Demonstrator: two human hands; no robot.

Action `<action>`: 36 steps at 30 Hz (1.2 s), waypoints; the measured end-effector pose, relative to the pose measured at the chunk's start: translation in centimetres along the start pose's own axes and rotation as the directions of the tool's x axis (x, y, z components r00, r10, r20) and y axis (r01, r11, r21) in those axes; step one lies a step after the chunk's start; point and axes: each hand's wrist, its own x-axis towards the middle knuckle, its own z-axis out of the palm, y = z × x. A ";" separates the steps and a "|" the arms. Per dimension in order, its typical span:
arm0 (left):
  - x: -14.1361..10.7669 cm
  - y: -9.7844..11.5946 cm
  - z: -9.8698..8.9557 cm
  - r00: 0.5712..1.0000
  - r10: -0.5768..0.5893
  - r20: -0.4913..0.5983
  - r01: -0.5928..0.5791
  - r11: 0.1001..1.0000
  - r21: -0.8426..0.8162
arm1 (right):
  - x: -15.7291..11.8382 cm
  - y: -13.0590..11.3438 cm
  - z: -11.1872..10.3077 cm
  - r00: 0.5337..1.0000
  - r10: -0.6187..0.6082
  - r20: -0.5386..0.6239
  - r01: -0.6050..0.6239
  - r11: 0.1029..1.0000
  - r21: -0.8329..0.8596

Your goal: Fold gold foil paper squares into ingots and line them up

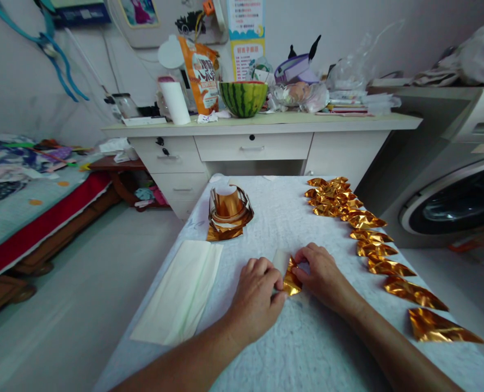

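Observation:
Between my hands is a small piece of shiny gold foil paper (292, 279), partly folded, low over the cloth-covered table (266, 337). My left hand (260, 294) pinches its lower left edge, fingers curled. From the other side, my right hand (319, 272) grips its upper right edge between thumb and fingers. A pale strip (281, 261) shows just behind the foil, partly hidden by my left hand. Farther back on the left stands a loose roll of gold foil strips (228, 209). Folded gold foil pieces (413, 291) lie in a line along the right edge.
A stack of pale paper sheets (180, 291) lies left of my left arm. Beyond the table stands a white desk (253, 147) bearing a cut watermelon (244, 98), an orange snack bag (203, 76) and plastic bags. A washing machine (449, 179) is at right, a bed (33, 207) at left.

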 end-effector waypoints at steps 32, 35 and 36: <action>1.5 -0.9 -0.6 0.949 -0.314 0.026 0.177 0.466 -0.867 | -0.9 -1.5 -1.0 0.964 -0.003 0.267 -0.256 0.265 0.929; 1.5 -0.9 -0.6 0.947 -0.314 0.067 0.220 0.480 -0.849 | -0.9 -1.7 -1.0 0.960 -0.011 0.279 -0.266 0.270 0.925; 1.5 -0.9 -0.6 0.948 -0.314 0.056 0.209 0.478 -0.853 | -0.9 -1.8 -1.1 0.960 -0.012 0.281 -0.266 0.277 0.923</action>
